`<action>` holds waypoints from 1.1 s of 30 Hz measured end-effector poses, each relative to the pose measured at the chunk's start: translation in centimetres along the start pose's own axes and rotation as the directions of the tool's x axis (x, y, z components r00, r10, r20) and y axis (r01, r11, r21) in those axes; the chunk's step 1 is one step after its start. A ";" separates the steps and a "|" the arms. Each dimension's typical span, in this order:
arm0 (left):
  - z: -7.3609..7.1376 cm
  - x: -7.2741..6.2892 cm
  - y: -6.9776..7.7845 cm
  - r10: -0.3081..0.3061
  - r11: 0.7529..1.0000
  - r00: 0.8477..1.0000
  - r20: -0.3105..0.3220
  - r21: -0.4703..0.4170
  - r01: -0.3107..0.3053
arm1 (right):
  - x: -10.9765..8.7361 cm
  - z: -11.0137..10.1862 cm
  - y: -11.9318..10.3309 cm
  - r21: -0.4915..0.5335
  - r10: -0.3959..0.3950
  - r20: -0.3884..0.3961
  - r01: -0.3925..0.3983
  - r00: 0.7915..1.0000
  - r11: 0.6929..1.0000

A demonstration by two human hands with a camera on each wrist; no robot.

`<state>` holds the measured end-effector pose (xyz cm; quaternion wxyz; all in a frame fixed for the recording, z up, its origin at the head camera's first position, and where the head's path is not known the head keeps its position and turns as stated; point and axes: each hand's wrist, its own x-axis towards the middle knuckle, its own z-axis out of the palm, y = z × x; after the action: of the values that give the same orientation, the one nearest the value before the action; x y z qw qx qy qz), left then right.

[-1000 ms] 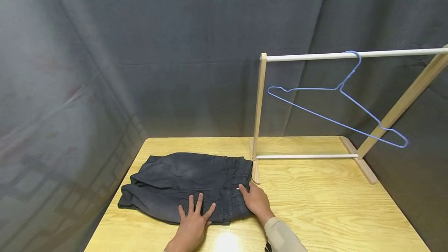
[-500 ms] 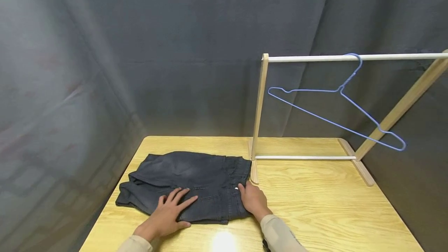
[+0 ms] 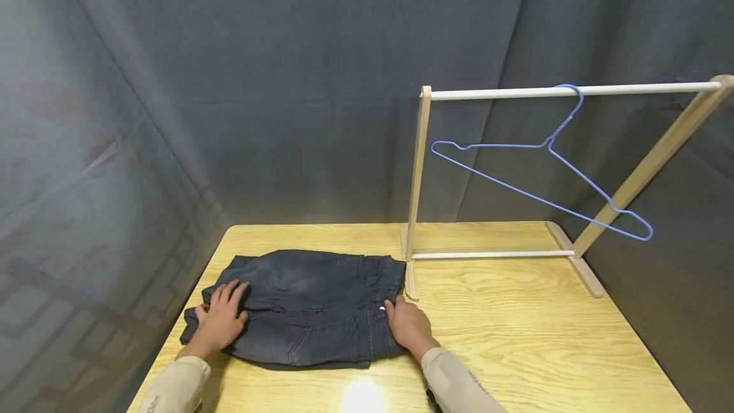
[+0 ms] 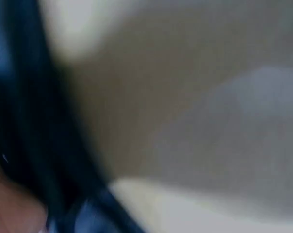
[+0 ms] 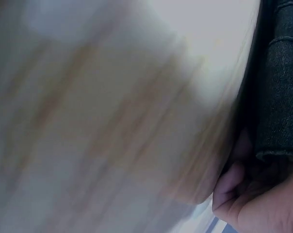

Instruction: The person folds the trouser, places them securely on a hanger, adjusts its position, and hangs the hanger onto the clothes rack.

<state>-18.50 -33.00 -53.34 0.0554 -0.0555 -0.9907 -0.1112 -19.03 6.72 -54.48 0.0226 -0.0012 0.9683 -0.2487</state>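
Note:
A pair of dark denim jeans [image 3: 309, 317] lies flat on the wooden table [image 3: 504, 336], waistband to the right and legs to the left. At the waistband my right hand [image 3: 410, 324] grips the edge, thumb on top and fingers tucked under the cloth. The right wrist view shows those curled fingers [image 5: 231, 187] beneath the denim edge [image 5: 280, 111]. My left hand [image 3: 222, 317] rests over the legs near their ends, fingers spread and slightly bent. In the blurred left wrist view, part of that hand [image 4: 13, 208] appears beside dark cloth [image 4: 37, 111].
A wooden rack [image 3: 418, 171] with a white top rail [image 3: 493, 94] stands at the back right, its left foot close to the waistband. One blue wire hanger [image 3: 510, 193] hangs from the rail. Grey curtains [image 3: 321, 94] enclose the table's back and sides.
My left hand has slid left along the jeans, from below the pocket to the leg ends. My right hand keeps its hold on the waistband. The rack and hanger shift slightly with the head view.

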 end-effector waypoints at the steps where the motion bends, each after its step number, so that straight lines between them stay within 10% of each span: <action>1: 0.7 0.0 0.1 -0.021 0.999 0.999 0.030 0.030 0.020 | -0.1 0.0 0.0 -0.004 0.001 -0.002 -0.001 1.000 1.000; 13: 2.9 -1.1 1.1 -0.104 0.981 0.993 0.059 0.168 0.093 | -0.8 0.5 -0.5 0.004 -0.057 -0.132 0.058 0.990 0.998; 21: 2.8 -0.3 3.3 -0.046 0.919 0.997 0.056 0.394 0.020 | -1.2 -2.7 0.0 0.068 -0.137 -0.232 0.157 0.963 0.985; 28: 2.5 0.7 4.2 0.051 0.906 0.992 -0.112 0.422 0.001 | -2.2 -5.2 2.7 0.108 -0.106 -0.260 0.137 0.960 0.985; 33: 1.6 1.0 3.4 0.168 0.912 0.943 -0.287 0.408 -0.039 | -3.0 -6.4 5.0 0.145 -0.074 -0.222 0.108 0.972 0.984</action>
<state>-19.18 -29.21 -54.06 0.2290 -0.0778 -0.9664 0.0873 -16.32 14.22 -51.14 -0.0940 -0.0170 0.9415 -0.3232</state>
